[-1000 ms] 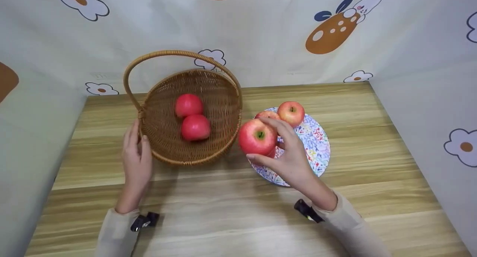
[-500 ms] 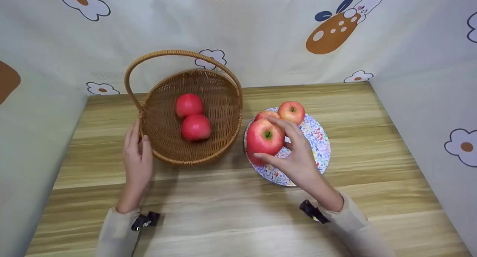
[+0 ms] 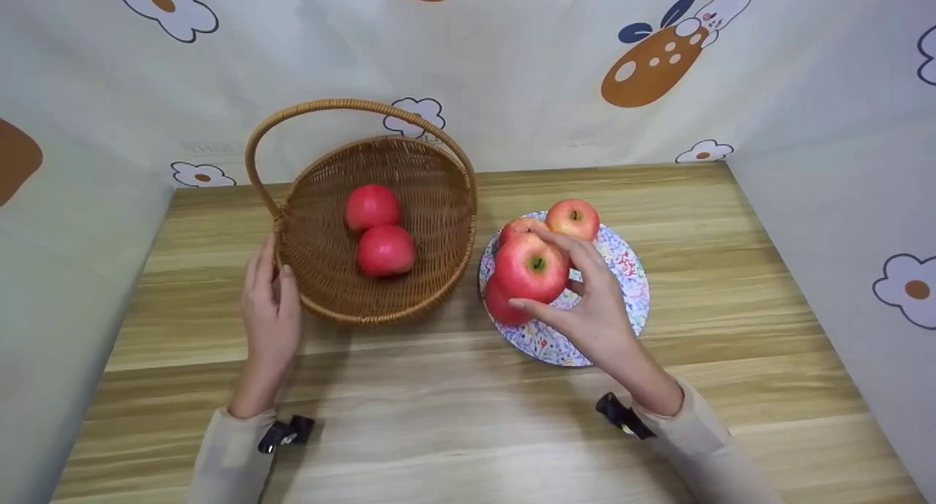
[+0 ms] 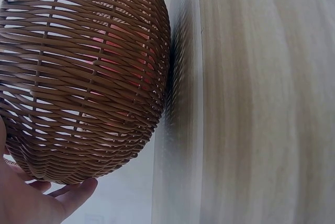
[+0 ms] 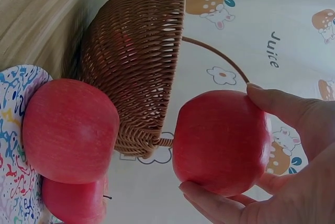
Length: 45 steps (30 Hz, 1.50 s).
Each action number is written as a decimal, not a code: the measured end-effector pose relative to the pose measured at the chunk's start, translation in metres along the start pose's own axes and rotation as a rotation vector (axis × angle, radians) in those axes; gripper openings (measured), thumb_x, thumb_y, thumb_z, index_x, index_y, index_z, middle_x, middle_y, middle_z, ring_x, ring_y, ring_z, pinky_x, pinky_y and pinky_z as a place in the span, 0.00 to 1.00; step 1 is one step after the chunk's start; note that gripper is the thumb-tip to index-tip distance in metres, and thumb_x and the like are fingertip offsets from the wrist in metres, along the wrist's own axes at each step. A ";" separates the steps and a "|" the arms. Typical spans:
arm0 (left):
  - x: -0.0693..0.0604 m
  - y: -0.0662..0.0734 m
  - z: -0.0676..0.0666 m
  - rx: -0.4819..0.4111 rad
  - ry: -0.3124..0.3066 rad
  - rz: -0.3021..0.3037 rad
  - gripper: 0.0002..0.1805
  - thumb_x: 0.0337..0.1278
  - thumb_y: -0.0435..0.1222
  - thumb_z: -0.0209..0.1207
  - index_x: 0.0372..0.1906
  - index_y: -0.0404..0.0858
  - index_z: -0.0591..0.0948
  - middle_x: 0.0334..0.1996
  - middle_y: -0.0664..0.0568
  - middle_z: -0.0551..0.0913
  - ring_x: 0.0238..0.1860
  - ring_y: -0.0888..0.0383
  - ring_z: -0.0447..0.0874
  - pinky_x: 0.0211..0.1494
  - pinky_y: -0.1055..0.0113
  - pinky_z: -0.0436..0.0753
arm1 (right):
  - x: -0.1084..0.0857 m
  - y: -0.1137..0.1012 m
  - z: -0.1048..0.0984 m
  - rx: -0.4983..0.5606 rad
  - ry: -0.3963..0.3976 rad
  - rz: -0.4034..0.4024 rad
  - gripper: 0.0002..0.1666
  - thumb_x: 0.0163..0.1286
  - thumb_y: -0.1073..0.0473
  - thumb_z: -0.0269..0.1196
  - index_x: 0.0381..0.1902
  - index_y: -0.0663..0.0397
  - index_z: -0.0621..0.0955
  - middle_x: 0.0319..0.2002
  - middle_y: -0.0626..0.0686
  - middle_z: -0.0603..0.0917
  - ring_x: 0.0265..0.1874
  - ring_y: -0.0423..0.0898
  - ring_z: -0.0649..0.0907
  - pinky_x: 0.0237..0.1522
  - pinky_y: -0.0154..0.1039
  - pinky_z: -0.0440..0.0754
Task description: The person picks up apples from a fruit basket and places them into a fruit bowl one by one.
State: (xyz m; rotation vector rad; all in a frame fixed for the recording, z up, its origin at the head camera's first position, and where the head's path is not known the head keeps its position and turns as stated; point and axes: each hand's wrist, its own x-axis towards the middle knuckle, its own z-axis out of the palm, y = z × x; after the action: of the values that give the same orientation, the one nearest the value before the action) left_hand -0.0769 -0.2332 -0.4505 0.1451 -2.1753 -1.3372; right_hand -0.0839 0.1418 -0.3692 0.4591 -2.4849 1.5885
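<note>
My right hand (image 3: pixel 601 315) grips a red apple (image 3: pixel 530 270) between thumb and fingers, above the patterned plate (image 3: pixel 627 299). In the right wrist view that apple (image 5: pixel 222 143) hangs apart from the plate. Under and beside it, another red apple (image 3: pixel 501 305) sits on the plate, partly hidden. Two more apples, a partly covered one (image 3: pixel 518 228) and a yellowish-red one (image 3: pixel 574 219), lie toward the plate's back. My left hand (image 3: pixel 270 310) rests against the left side of a wicker basket (image 3: pixel 439 197), its fingers fairly straight on the outer wall. Inside are two red apples (image 3: pixel 385 250).
The basket's tall arched handle (image 3: pixel 344 104) rises above its rim. A wood-grain table (image 3: pixel 439 416) carries everything. Printed fabric walls (image 3: pixel 512 72) close off the back and both sides.
My right hand has moved rightward with the apple, away from the basket's edge and further over the plate. More of the apple beneath shows. My left hand and the basket have stayed put.
</note>
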 end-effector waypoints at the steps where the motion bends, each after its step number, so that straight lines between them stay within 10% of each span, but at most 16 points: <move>1: 0.000 0.000 0.000 -0.002 -0.001 0.001 0.28 0.78 0.29 0.47 0.78 0.28 0.67 0.74 0.31 0.68 0.75 0.37 0.67 0.81 0.50 0.64 | 0.000 0.000 -0.001 -0.002 0.002 0.003 0.46 0.54 0.61 0.84 0.70 0.56 0.78 0.68 0.54 0.79 0.63 0.48 0.78 0.50 0.47 0.89; 16: 0.000 0.001 0.000 -0.011 0.001 0.005 0.28 0.77 0.28 0.47 0.78 0.27 0.67 0.74 0.30 0.69 0.74 0.37 0.67 0.81 0.51 0.64 | -0.002 0.010 -0.009 -0.024 0.007 0.038 0.46 0.54 0.62 0.83 0.70 0.57 0.78 0.68 0.55 0.79 0.61 0.50 0.79 0.52 0.52 0.89; 45: 0.000 0.000 0.001 0.016 0.006 0.014 0.28 0.77 0.29 0.48 0.77 0.27 0.67 0.75 0.30 0.68 0.76 0.37 0.65 0.82 0.50 0.62 | -0.003 0.027 -0.024 0.000 0.029 0.120 0.47 0.54 0.68 0.82 0.71 0.65 0.75 0.65 0.61 0.79 0.56 0.53 0.79 0.49 0.30 0.86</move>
State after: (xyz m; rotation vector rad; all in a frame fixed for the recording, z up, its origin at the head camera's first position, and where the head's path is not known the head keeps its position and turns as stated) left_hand -0.0773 -0.2329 -0.4507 0.1396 -2.1782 -1.3099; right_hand -0.0906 0.1747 -0.3829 0.2906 -2.5345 1.6254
